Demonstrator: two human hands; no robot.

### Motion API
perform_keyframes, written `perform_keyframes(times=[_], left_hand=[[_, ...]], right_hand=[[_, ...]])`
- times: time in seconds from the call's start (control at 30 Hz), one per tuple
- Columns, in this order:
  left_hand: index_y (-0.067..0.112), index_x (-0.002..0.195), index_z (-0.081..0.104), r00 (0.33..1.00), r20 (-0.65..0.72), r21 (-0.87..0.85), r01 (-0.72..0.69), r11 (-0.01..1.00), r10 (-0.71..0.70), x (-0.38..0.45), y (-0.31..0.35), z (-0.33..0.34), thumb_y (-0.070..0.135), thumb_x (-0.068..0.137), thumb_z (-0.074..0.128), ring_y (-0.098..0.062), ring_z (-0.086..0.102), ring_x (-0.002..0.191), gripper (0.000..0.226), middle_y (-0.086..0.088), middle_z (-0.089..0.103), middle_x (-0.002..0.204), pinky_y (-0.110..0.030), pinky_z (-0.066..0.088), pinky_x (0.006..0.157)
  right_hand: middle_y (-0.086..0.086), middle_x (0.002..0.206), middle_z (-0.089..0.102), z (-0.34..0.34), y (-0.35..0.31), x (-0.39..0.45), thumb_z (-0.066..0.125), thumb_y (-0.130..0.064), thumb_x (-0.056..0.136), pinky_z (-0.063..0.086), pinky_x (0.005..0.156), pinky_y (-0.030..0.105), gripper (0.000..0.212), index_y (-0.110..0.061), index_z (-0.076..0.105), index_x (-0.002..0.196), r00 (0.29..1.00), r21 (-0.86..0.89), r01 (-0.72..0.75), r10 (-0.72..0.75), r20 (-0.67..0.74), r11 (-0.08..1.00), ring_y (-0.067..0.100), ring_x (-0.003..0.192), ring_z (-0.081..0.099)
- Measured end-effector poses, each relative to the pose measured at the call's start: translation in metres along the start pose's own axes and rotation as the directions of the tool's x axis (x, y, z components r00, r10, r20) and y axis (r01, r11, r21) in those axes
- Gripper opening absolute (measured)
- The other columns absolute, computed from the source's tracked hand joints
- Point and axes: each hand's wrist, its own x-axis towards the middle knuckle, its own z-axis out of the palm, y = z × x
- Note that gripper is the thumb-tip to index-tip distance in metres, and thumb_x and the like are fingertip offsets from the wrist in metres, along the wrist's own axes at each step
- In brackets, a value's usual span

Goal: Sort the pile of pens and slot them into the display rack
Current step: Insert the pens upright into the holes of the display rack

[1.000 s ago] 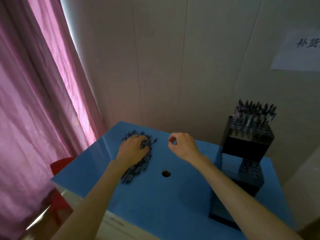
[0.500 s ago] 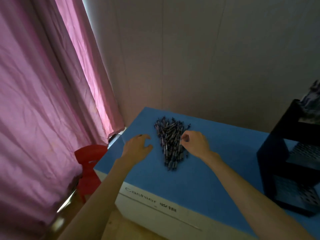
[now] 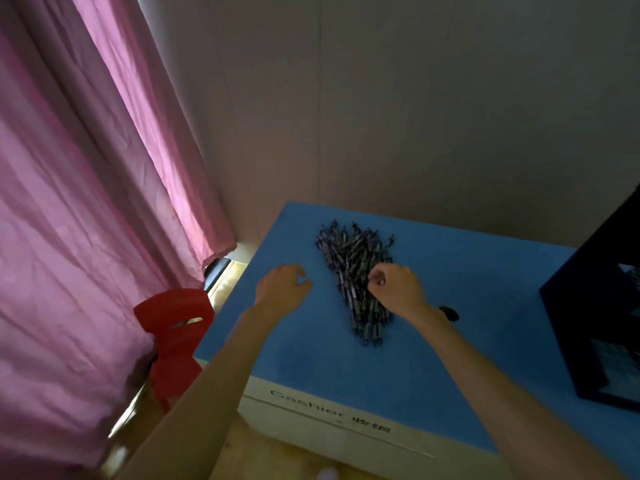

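A blue tabletop stands by a pink curtain. The pile of pens lies near its far edge. The right hand rests on the pile, its fingers curled around some pens. The left hand is just beside the pile, fingers loosely bent and empty. The black display rack is at the right edge.

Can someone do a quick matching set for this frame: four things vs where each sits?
Things:
1. pile of pens
2. display rack
3. red chair
4. left hand

Places:
A. off the table's near-left corner, by the curtain
B. right edge of the frame, on the table
C. mid-table, right hand at its right side
D. over bare blue tabletop, left of the pens

Pairs: 1-C, 2-B, 3-A, 4-D
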Motion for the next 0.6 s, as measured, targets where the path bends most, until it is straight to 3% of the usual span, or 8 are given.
perform_keyframes(times=[0.13,0.27,0.4,0.6], left_hand=[[0.026,0.117,0.065,0.998,0.057,0.016,0.039,0.999,-0.04,0.038,-0.007,0.004,0.041,0.092,0.057,-0.022,0.063,0.104,0.03,0.001,0.065,0.117,-0.041,0.054,0.089],[0.017,0.098,0.066,0.991,0.098,0.042,0.084,0.996,-0.088,0.08,-0.01,0.012,0.039,0.092,0.056,-0.023,0.065,0.088,0.025,-0.002,0.068,0.097,-0.039,0.056,0.082],[0.023,0.084,0.051,0.985,0.12,0.008,0.128,0.992,-0.128,0.119,-0.013,0.03,0.042,0.092,0.056,-0.021,0.052,0.073,0.021,0.0,0.053,0.083,-0.031,0.044,0.07],[0.015,0.068,0.045,0.967,0.16,-0.055,0.212,0.976,-0.201,0.165,-0.017,0.059,0.045,0.093,0.056,-0.02,0.049,0.06,0.04,-0.003,0.048,0.068,-0.027,0.035,0.057]], right_hand=[[-0.002,0.1,0.072,0.014,0.0,0.031,0.063,-0.022,0.094,0.058,0.079,0.035,0.013,-0.019,0.071,0.104,0.999,0.042,-0.037,0.037,0.005,0.998,0.017,0.087,0.066],[-0.002,0.103,0.072,0.026,-0.001,0.062,0.064,-0.024,0.095,0.058,0.082,0.037,0.015,-0.018,0.071,0.107,0.999,0.052,-0.052,0.052,0.008,0.997,0.017,0.089,0.066],[-0.002,0.099,0.072,0.036,0.003,0.087,0.065,-0.023,0.093,0.059,0.082,0.038,0.015,-0.017,0.071,0.106,0.997,0.067,-0.082,0.083,-0.006,0.994,0.016,0.088,0.067],[-0.002,0.095,0.073,0.052,0.014,0.108,0.066,-0.02,0.092,0.059,0.079,0.037,0.013,-0.016,0.073,0.102,0.993,0.076,-0.12,0.121,-0.004,0.99,0.014,0.084,0.066]])
